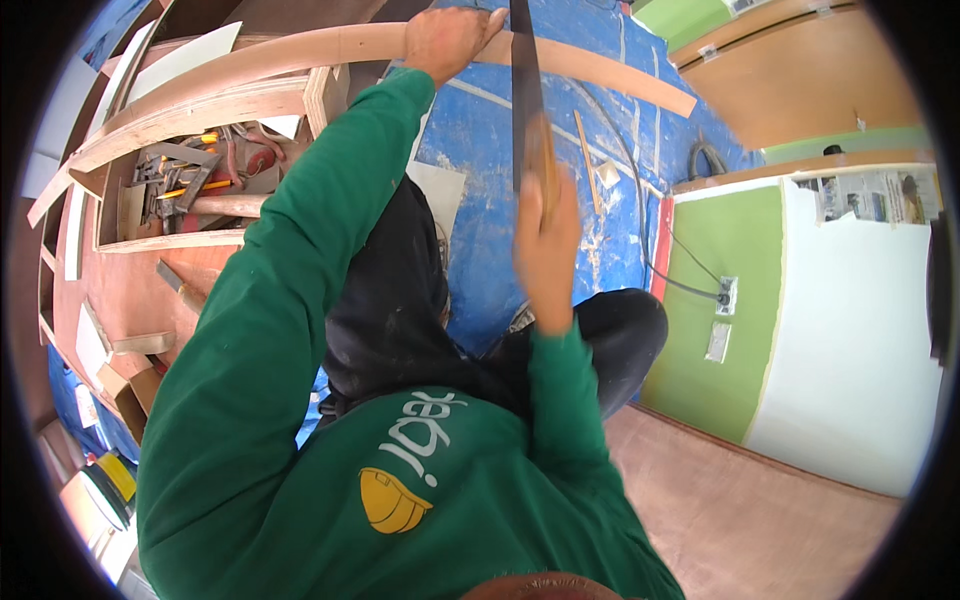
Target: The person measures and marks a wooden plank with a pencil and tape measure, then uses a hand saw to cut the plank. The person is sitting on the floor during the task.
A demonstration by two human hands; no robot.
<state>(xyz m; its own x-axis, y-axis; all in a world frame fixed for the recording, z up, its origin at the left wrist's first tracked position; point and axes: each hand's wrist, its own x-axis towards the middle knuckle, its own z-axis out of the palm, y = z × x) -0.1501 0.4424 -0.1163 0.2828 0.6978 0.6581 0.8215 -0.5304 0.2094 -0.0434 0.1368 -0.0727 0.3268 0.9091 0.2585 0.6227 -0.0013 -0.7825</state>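
Observation:
A long, thin wooden strip point(620, 80) runs across the far side and appears curved in this view. My left hand point(445, 42) grips it from above, its thumb pointing at the saw. In my right hand point(548, 245) is the wooden handle point(543, 165) of a handsaw, fingers wrapped round it and slightly blurred. The saw's dark blade point(525, 90) points away from me and crosses the strip just right of my left hand. Whether the teeth have cut into the wood, I cannot tell.
An open wooden toolbox point(170, 243) with several hand tools stands on a reddish board point(125, 290) at left. Blue sheeting point(490, 220) covers the floor, with a thin stick point(586, 160) on it. A cable point(645, 230) runs to a socket point(727, 296) in the green wall point(740, 240).

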